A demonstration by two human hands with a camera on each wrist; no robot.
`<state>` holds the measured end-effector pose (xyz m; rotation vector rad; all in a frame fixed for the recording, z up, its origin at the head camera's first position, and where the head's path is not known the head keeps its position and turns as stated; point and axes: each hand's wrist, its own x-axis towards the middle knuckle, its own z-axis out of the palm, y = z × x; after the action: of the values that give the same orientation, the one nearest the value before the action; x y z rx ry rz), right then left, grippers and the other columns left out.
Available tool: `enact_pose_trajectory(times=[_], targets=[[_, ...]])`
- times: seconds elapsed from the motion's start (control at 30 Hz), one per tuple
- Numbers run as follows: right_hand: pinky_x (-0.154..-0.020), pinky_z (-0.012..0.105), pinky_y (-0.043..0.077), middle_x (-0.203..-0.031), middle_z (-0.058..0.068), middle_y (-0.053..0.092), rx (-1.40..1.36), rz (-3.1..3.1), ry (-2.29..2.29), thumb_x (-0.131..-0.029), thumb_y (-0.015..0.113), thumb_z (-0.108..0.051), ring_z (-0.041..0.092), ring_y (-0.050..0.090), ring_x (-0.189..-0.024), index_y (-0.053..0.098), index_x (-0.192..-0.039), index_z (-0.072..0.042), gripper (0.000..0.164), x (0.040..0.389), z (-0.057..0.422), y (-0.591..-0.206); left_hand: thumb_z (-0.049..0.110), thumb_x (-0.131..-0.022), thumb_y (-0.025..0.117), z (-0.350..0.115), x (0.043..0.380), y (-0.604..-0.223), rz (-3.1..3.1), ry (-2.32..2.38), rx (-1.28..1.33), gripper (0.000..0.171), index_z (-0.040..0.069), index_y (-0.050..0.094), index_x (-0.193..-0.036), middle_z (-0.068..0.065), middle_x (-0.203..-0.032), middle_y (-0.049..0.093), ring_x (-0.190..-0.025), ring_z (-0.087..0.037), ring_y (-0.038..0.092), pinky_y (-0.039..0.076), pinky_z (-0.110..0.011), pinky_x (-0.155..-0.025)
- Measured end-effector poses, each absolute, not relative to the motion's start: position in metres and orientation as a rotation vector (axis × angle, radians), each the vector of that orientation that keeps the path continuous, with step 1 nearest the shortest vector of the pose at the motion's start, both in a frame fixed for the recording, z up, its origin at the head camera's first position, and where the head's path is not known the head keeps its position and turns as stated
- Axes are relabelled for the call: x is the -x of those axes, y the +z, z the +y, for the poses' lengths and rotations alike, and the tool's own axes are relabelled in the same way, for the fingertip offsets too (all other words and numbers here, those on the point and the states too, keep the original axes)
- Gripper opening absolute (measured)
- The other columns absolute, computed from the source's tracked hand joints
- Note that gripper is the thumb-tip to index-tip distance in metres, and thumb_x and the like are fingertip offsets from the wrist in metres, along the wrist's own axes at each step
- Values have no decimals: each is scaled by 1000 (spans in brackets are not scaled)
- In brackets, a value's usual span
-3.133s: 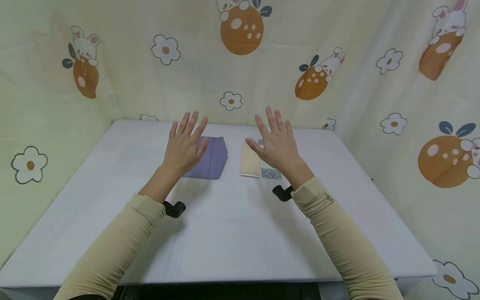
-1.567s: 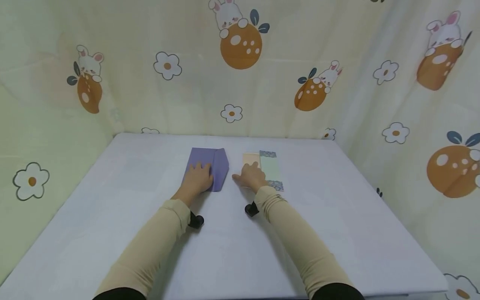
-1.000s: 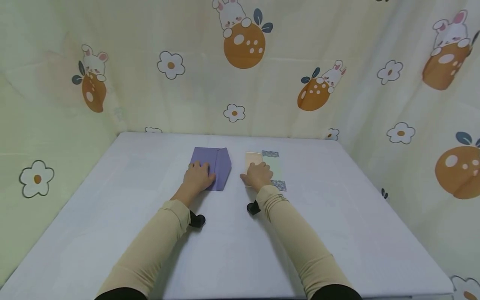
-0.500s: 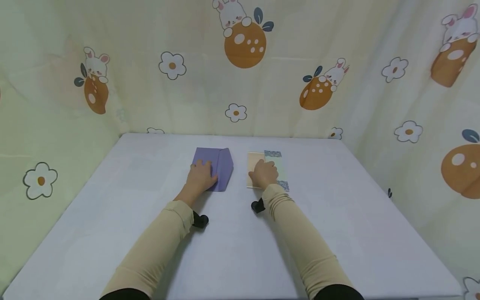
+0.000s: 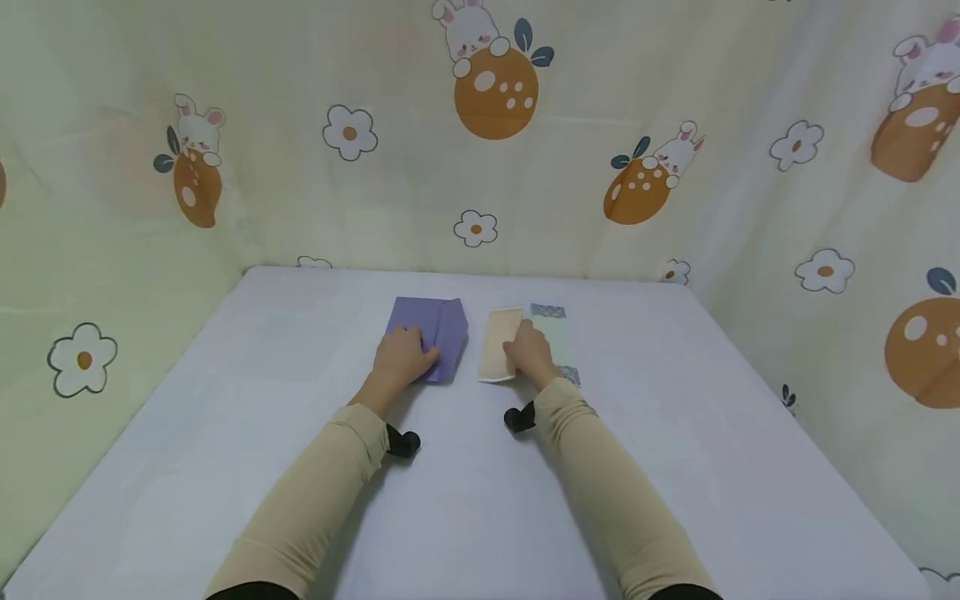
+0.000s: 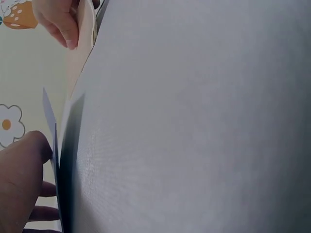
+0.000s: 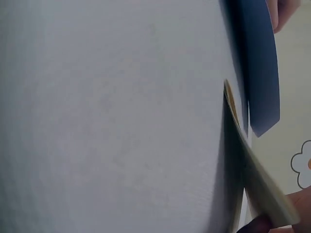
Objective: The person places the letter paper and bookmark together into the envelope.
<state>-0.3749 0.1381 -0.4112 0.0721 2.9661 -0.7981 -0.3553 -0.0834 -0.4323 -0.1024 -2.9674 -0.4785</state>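
A purple envelope [image 5: 426, 312], one end tapered like a flap, is on the white table under my left hand [image 5: 400, 357]. In the left wrist view, the left thumb and fingers are at its upper face and edge, and the envelope [image 6: 56, 170] stands slightly off the cloth above its shadow. My right hand [image 5: 531, 348] pinches the right side of a cream folded paper [image 5: 498, 343], now tilted. The right wrist view shows this paper [image 7: 262, 187] raised edge-on beside the bowed envelope [image 7: 260, 68]. Behind the right hand lies a pale green strip with grey patterned ends [image 5: 552, 329].
The white-covered table [image 5: 465, 500] meets a patterned curtain [image 5: 390, 200] at its back and sides. Each wrist carries a black camera mount; one mount [image 5: 403, 443] shows below the left hand.
Both hands have come down from a raised, spread pose onto the papers. The right hand has taken hold of the cream paper and turned it slightly, apart from the green strip.
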Motion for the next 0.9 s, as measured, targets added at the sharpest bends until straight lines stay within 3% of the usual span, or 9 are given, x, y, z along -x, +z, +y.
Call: enact_pose_trajectory(times=[0.1,0.2,0.4,0.6,0.9], targets=[[-90,42,44,-130,24,46,-50,2976,-885,-90,48,-22,34,52,-110,32,-135,3,54,374,145,-416,42,-79,49,-81,356,-436,-2946,-493,112,48,2,60,-102,-17,-101,58,-91,-33,58,47,-44,-78],[-92,43,43,-130,21,48,-62,2971,-964,-90,47,-22,33,51,-113,37,-135,0,51,373,151,-418,43,-79,49,-79,355,-438,-2925,-492,114,46,2,61,-95,-16,-97,61,-90,-32,58,45,-44,-81],[-82,39,48,-119,18,57,-62,2942,-1103,-89,46,-23,29,58,-102,41,-134,-5,49,374,161,-409,44,-79,49,-82,356,-440,-2902,-487,112,45,3,63,-89,-16,-93,63,-88,-32,59,44,-45,-82],[-62,27,42,-106,11,59,31,2873,-1183,-87,41,-20,19,53,-76,42,-134,-8,49,378,154,-394,44,-78,49,-86,358,-441,-2863,-502,77,45,4,64,-92,-16,-93,64,-88,-33,60,45,-45,-81],[-58,26,45,-123,17,54,247,2807,-952,-88,40,-19,19,54,-77,51,-127,-7,43,369,141,-374,46,-79,50,-84,353,-439,-2854,-499,61,47,4,65,-92,-15,-92,65,-88,-31,60,45,-45,-81]])
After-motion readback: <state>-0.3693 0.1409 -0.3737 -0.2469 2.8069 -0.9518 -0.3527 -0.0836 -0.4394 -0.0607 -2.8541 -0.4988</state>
